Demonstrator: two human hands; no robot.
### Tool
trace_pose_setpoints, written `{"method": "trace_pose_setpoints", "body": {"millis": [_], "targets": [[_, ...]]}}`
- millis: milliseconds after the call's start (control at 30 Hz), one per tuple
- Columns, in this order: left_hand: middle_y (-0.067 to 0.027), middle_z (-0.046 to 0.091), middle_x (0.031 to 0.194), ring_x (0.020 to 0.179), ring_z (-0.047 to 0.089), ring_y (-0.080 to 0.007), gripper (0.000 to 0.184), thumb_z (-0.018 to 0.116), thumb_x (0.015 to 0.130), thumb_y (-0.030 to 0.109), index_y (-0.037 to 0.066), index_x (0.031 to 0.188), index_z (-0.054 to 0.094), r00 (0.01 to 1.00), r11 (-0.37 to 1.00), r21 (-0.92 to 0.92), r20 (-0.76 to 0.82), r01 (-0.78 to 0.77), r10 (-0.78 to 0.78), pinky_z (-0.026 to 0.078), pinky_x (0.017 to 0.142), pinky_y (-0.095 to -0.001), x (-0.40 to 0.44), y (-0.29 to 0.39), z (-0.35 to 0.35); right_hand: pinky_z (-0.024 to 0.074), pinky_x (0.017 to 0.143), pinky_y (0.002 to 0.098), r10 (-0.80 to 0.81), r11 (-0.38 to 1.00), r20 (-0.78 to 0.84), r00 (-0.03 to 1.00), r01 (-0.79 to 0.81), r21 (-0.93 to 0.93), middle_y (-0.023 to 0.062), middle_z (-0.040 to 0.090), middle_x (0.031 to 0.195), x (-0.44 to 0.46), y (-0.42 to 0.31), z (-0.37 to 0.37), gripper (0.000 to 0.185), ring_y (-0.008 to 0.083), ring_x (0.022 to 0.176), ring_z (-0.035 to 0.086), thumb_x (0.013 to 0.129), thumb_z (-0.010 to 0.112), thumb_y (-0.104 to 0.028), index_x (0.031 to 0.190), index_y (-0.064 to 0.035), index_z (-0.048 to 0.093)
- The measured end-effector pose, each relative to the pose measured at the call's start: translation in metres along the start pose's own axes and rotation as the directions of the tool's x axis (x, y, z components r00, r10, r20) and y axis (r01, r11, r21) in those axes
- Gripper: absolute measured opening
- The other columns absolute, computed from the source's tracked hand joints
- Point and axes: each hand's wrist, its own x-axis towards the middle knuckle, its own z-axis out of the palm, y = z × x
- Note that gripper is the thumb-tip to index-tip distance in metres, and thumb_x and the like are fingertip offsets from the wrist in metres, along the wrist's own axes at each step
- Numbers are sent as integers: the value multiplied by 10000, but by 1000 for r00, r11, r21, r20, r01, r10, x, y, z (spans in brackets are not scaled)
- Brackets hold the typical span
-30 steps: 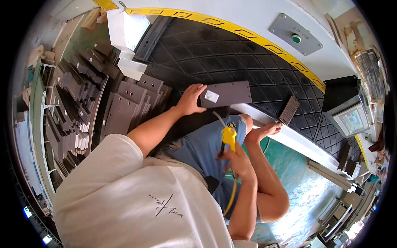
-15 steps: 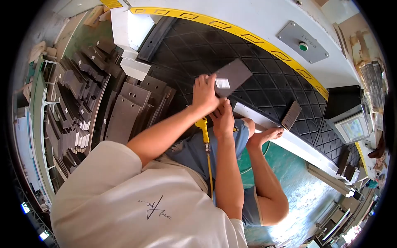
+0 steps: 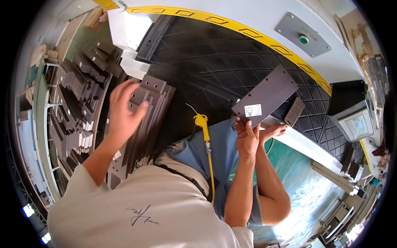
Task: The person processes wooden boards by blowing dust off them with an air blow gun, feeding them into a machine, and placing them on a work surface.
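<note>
A dark flat plate [image 3: 266, 95] with small holes and a white label is tilted up at the right of centre. My right hand [image 3: 248, 138] grips its lower edge by the label. My left hand [image 3: 124, 109] is raised over the stacked plates [image 3: 153, 103] at the left, slightly blurred, fingers apart and nothing in it. A yellow air gun [image 3: 202, 124] with a thin bent nozzle and a yellow hose lies on my lap, touched by neither hand.
More dark parts stand on a rack [image 3: 78, 99] at the far left. A brown slotted block [image 3: 294, 111] rests by the white rail. Behind are a black ribbed surface [image 3: 198, 49], a green button [image 3: 304, 39] and a screen [image 3: 355, 124].
My left hand has let go of the plate and moved left over the stack. My right hand first released the air gun, then took the plate and moved it right.
</note>
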Motion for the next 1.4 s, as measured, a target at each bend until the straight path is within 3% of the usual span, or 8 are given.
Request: {"method": "trace_pose_setpoints", "body": {"millis": [167,267,567,700,967,1100,1233,1400], "targets": [[-236,276,1691,1560,254,-441,962,862,808,280,70,1606,366,957,967,160,185,196,-225,231,1257,-544,-88,-44,-2,599,991,425,-80,997,-60,995,82,17,148,650,1333,6,-25,-33,334,332,1194,694,1107,559,-114,1434,-126,491],[-213,234,1719,1569,241,-446,1043,874,759,252,92,1632,328,954,961,229,220,154,-205,230,1255,-549,-107,-39,-9,589,1015,426,-124,989,-80,989,130,71,159,645,1328,12,-32,-62,369,324,1193,688,1107,552,-94,1466,-120,469],[-188,353,1675,1508,373,-418,879,841,789,148,98,1575,451,971,984,81,167,160,-171,291,1241,-516,-97,-36,-6,592,992,410,-243,961,-263,934,268,64,186,622,1323,32,-74,-115,451,278,1144,687,1127,521,-133,1544,-112,353],[-202,423,1644,1475,437,-423,810,842,777,124,88,1525,532,976,992,33,181,119,-123,340,1221,-508,-49,8,-5,578,1034,387,-262,926,-193,946,303,227,182,717,1182,63,-110,-186,343,276,1141,692,1150,465,-230,1352,34,551],[-227,474,1610,1497,469,-344,829,880,828,322,25,1521,534,922,814,-486,358,319,-147,369,1220,-417,41,75,53,590,1012,415,-85,986,-343,936,128,106,183,722,1136,74,-239,-320,265,300,1108,690,1127,487,-162,1239,43,613],[-243,451,1621,1498,453,-393,835,866,828,382,20,1506,541,935,835,-471,327,286,-135,376,1224,-439,75,88,117,622,1026,438,-27,949,-697,717,237,206,208,662,1241,70,-245,-355,274,337,1158,671,1084,502,-87,1285,80,585],[-208,471,1594,1453,468,-409,867,858,760,442,79,1491,566,953,957,-213,269,198,-137,412,1158,-561,112,87,186,623,1044,491,-109,921,-787,607,360,150,226,594,1443,60,-222,-343,410,387,1201,675,1110,454,-177,1396,114,493],[-189,394,1634,1447,429,-401,915,889,703,426,151,1507,550,978,999,-42,206,33,-23,398,1117,-601,147,77,257,574,1023,476,-134,902,-584,801,-146,-406,170,650,1389,60,-133,-194,417,316,1190,693,1073,524,-219,1462,-67,527]]}}
